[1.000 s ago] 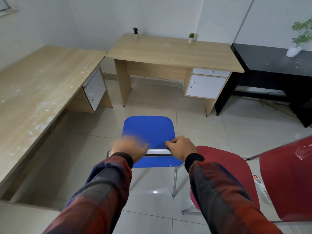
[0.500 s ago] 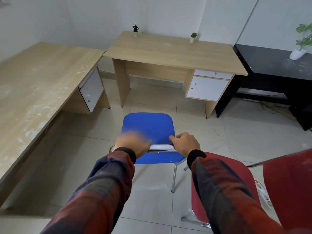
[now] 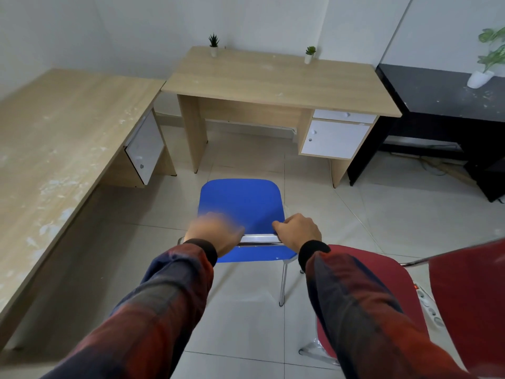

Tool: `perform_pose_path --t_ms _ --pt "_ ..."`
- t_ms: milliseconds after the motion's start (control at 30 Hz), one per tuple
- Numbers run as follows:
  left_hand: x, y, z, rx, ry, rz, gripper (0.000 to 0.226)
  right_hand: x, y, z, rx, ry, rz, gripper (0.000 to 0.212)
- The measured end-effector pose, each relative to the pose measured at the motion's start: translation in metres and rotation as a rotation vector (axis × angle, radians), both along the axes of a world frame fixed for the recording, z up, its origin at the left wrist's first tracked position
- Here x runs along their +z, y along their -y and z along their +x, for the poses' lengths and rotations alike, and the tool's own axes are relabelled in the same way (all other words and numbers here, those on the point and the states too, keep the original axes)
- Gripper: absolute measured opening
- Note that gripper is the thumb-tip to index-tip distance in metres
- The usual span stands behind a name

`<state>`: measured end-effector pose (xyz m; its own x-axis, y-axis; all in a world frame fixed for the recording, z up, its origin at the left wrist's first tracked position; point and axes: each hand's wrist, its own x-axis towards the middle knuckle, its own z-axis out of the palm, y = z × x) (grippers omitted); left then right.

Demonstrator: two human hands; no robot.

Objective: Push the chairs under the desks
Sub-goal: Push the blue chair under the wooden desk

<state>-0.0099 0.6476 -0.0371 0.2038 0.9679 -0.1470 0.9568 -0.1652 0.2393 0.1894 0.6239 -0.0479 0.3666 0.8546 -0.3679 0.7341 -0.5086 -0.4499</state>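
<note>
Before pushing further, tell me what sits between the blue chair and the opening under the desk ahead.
Nothing visible does. Bare floor tiles lie between the blue chair and the knee space of the wooden desk. The red chair stands off to the right, outside that path.

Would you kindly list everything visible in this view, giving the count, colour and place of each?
blue chair: 1, blue seat, metal frame, centre floor, facing the middle desk.
red chair: 1, red, lower right, beside the blue chair.
middle desk: 1, light wood with white drawers, against the far wall.
left desk: 1, light wood with a white door, along the left wall.
black desk: 1, black, far right.
small potted plants: 2, green in white pots, on the middle desk's back edge.
leafy plant: 1, green in a white pot, on the black desk.
power strip: 1, white, on the floor by the red chair.
left hand: 1, blurred, at the blue chair's back.
right hand: 1, gripping the blue chair's back.
</note>
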Motion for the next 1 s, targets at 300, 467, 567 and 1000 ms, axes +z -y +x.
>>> perform_pose_path --t_ms 300,467,567,1000 --pt "0.000 -0.036 -0.013 -0.016 -0.015 0.010 0.036 -0.004 -0.025 -0.012 0.000 -0.037 0.042 0.039" --pt "0.000 -0.053 -0.011 -0.029 -0.015 0.024 0.037 -0.005 -0.044 -0.008 0.013 -0.052 0.044 0.038" --pt "0.000 -0.066 -0.009 -0.029 -0.011 0.020 0.037 -0.005 -0.055 -0.007 -0.006 -0.050 0.058 0.036" --pt "-0.001 -0.103 -0.011 -0.021 0.003 0.051 0.036 -0.011 -0.094 -0.007 0.031 -0.049 0.069 0.039"
